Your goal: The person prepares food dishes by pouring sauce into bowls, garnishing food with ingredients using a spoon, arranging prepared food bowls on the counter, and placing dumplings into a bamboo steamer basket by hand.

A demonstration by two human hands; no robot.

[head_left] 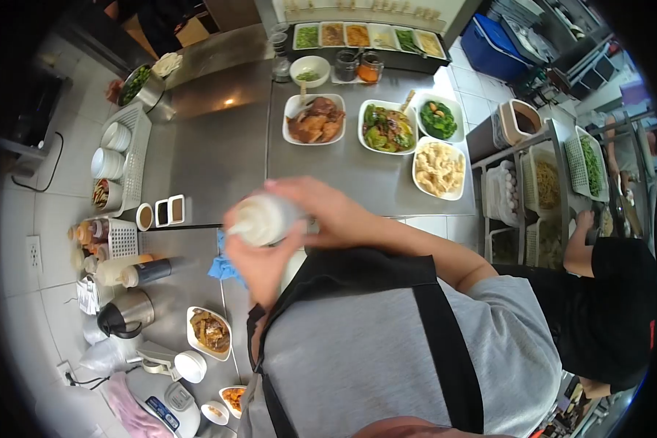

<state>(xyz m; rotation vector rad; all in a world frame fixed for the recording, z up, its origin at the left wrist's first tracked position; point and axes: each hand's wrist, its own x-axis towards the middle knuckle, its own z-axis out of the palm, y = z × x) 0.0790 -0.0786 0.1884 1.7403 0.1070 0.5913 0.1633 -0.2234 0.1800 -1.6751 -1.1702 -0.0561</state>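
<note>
A white squeeze bottle (pixel 264 220), blurred by motion, is held in front of my chest with its nozzle pointing left. My left hand (pixel 259 259) closes round its near and left side. My right hand (pixel 325 208) grips the far and right side, with the forearm reaching in from the right. Below the hands runs the steel counter (pixel 219 160). Beyond them stand white dishes: one of brown meat (pixel 315 120), one of dressed greens (pixel 387 128), one of dark green broccoli (pixel 438 119) and one of pale pieces (pixel 439 169).
A row of garnish trays (pixel 358 35) lines the far edge. Small sauce dishes (pixel 169 210), a white basket (pixel 135 171) and a metal jug (pixel 128 314) stand left. A blue cloth (pixel 226 266) lies near my left hand. At right, a co-worker in black (pixel 606 306) stands by shelves.
</note>
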